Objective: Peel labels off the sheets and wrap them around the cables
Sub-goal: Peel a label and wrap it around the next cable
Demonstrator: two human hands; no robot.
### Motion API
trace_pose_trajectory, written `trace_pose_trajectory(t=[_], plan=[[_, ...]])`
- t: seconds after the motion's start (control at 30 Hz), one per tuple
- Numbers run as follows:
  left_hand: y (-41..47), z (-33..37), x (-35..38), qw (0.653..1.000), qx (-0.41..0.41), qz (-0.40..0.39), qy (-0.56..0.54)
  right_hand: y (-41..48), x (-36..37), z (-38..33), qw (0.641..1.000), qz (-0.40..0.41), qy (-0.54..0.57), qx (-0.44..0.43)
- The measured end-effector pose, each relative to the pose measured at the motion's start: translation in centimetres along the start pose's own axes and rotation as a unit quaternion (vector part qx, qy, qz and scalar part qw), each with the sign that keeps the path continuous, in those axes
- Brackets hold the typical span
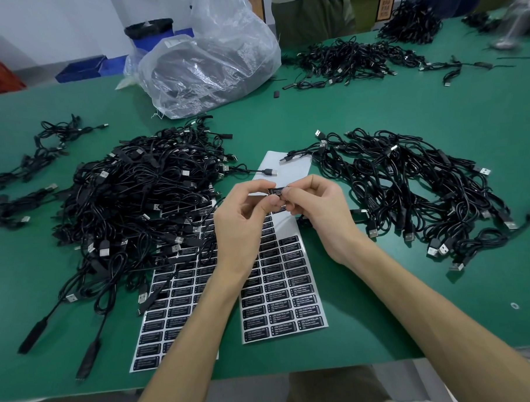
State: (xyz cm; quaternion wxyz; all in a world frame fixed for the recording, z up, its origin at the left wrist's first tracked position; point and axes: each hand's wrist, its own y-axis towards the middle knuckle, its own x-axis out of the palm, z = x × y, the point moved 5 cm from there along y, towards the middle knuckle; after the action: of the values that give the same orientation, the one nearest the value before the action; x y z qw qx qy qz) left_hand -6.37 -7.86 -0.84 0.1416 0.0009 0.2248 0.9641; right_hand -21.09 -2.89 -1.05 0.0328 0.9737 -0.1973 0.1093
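Both hands meet above the label sheets at the table's middle. My left hand and my right hand pinch a black cable's controller piece between their fingertips, a black label partly round it. The cable trails off to the left under my left hand. Two sheets of black labels lie below: the right sheet, its upper part bare backing, and the left sheet, partly under cables. A big heap of black USB cables lies left, another heap lies right.
A clear plastic bag with dark contents sits at the back. More cable heaps lie at the far right, and loose cables at the far left. A person's blurred hand moves at the top right. The green table's front edge is near.
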Motion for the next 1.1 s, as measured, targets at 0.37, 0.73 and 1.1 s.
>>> trace_pose_trajectory(t=[0.37,0.73,1.1], plan=[[-0.04,0.13,0.11,1.000,0.007,-0.001,0.014,0.15,0.03,0.14,1.000,-0.001,-0.009,-0.014],[-0.29,0.64,0.19,0.999,0.015,0.005,0.050,0.26,0.02,0.33,0.999,-0.006,-0.015,-0.030],[-0.09,0.56,0.21,0.996,0.032,0.019,0.081,0.27,0.45,0.82,0.997,-0.018,-0.049,-0.058]])
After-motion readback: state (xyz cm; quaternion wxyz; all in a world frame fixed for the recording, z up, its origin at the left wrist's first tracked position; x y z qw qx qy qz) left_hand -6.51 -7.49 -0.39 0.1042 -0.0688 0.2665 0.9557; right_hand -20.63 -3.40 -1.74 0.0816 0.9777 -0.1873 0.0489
